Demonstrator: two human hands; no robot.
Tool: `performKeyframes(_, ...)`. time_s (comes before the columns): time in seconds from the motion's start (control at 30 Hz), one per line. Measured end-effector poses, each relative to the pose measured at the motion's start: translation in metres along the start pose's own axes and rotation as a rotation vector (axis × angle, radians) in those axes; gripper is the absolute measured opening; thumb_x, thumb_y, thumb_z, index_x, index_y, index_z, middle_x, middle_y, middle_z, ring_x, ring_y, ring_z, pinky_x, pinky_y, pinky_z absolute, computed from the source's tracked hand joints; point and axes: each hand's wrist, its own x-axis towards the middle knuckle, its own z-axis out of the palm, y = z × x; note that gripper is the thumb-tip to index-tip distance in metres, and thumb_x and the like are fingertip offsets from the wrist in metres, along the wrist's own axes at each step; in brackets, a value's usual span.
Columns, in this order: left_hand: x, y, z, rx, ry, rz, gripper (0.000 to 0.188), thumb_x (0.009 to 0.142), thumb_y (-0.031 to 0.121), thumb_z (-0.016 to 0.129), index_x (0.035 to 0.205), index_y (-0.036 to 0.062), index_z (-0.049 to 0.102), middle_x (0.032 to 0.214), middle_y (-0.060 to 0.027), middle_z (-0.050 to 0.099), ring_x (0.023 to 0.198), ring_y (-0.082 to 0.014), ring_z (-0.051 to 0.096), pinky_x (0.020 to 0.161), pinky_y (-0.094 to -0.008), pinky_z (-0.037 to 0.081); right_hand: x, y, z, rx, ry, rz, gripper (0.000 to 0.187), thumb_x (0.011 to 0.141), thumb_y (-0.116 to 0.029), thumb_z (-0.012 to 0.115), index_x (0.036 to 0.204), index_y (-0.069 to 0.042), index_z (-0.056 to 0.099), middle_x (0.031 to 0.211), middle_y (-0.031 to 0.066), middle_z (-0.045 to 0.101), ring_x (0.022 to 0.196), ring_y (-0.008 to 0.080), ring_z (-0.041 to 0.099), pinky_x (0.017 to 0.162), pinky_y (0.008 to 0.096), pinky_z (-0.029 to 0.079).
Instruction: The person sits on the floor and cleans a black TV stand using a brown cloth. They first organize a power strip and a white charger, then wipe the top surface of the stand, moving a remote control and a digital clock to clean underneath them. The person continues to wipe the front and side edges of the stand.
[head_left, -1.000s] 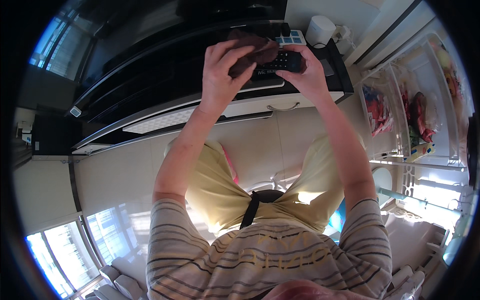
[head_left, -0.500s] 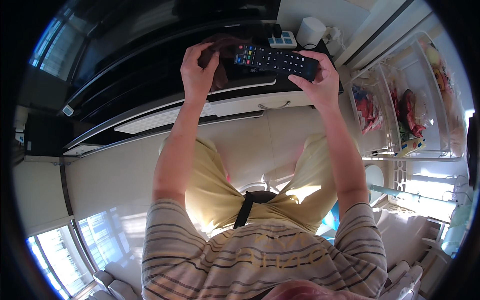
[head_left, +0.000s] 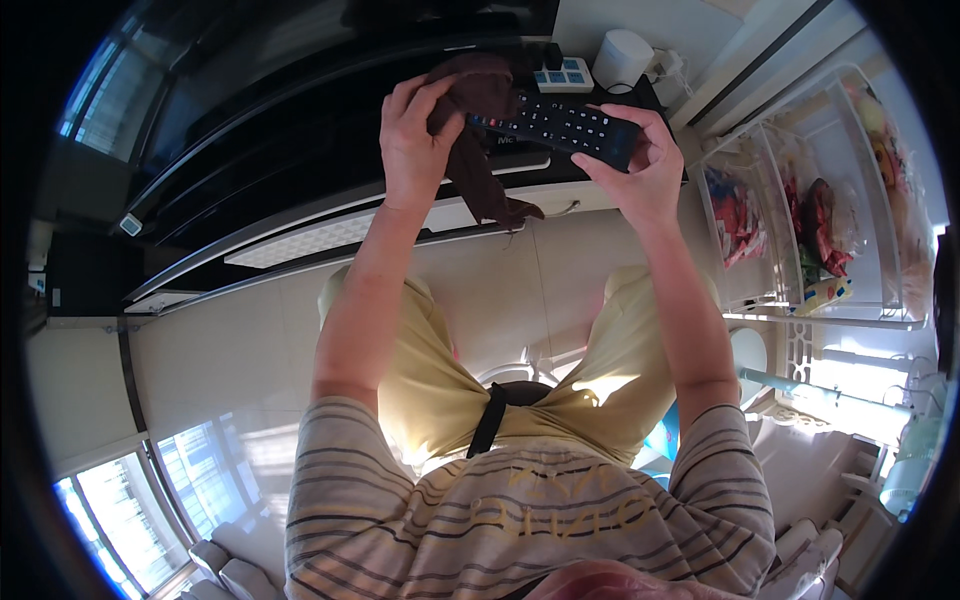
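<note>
A black remote control (head_left: 575,126) lies slanted in my right hand (head_left: 643,160), its button side up. My right fingers and thumb grip its right end. My left hand (head_left: 418,140) is closed on a dark brown cloth (head_left: 484,88). That cloth covers the left end of the remote control and hides some of its buttons. Its loose tail (head_left: 485,190) hangs down in front of the cabinet drawer.
A glossy black cabinet top (head_left: 300,130) with a white drawer front (head_left: 460,215) stands before me. On it are a white power strip (head_left: 563,77) and a white cylindrical device (head_left: 621,60). A clear-walled shelf rack (head_left: 770,290) with several packets is at right.
My left hand has moved right with the cloth, which now lies over the left end of the remote control. The cloth's tail hangs lower. My right hand has barely moved.
</note>
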Motion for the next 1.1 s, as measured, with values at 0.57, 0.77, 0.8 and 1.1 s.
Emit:
performKeyframes(0.57, -0.039, 0.057, 0.02, -1.399, -0.423, -0.792, 0.042, 0.096, 0.031, 0.057, 0.129, 0.006, 0.049, 0.119, -0.0041, 0.059, 0.109, -0.0124, 0.056, 0.094, -0.0288, 0.046, -0.005, 0.014, 0.033, -0.142, 0.188, -0.097, 0.046, 0.064, -0.005, 0.085, 0.103, -0.001, 0.059, 0.097, 0.0087, 0.066, 0.089, 0.0152, 0.065, 0.078, 0.0264, 0.052)
performKeyframes(0.77, -0.02, 0.047, 0.01, -1.437, -0.084, -0.842, 0.043, 0.094, 0.035, 0.059, 0.124, 0.0054, 0.052, 0.12, -0.006, 0.059, 0.107, -0.0189, 0.057, 0.095, -0.0342, 0.046, -0.002, 0.015, 0.03, -0.265, 0.163, -0.149, 0.046, 0.062, -0.006, 0.086, 0.101, -0.003, 0.061, 0.089, 0.0072, 0.067, 0.08, 0.0157, 0.065, 0.071, 0.0268, 0.053)
performKeyframes(0.8, -0.012, 0.046, 0.0, -1.363, 0.003, -0.856, 0.046, 0.092, 0.037, 0.062, 0.124, 0.0054, 0.052, 0.122, -0.0067, 0.058, 0.11, -0.0198, 0.056, 0.096, -0.0354, 0.046, -0.002, 0.015, 0.029, -0.277, 0.158, -0.137, 0.046, 0.062, -0.005, 0.085, 0.101, -0.003, 0.061, 0.088, 0.0069, 0.066, 0.079, 0.0152, 0.065, 0.069, 0.0265, 0.053)
performKeyframes(1.1, -0.028, 0.042, 0.003, -0.214, -0.133, 0.077, 0.033, 0.078, 0.025, 0.078, 0.099, 0.0043, 0.063, 0.092, -0.0057, 0.061, 0.085, -0.018, 0.057, 0.075, -0.0311, 0.047, -0.005, 0.018, 0.031, -0.236, -0.01, 0.079, 0.046, 0.066, -0.004, 0.082, 0.106, -0.001, 0.059, 0.087, 0.0055, 0.065, 0.074, 0.0112, 0.063, 0.069, 0.0253, 0.053)
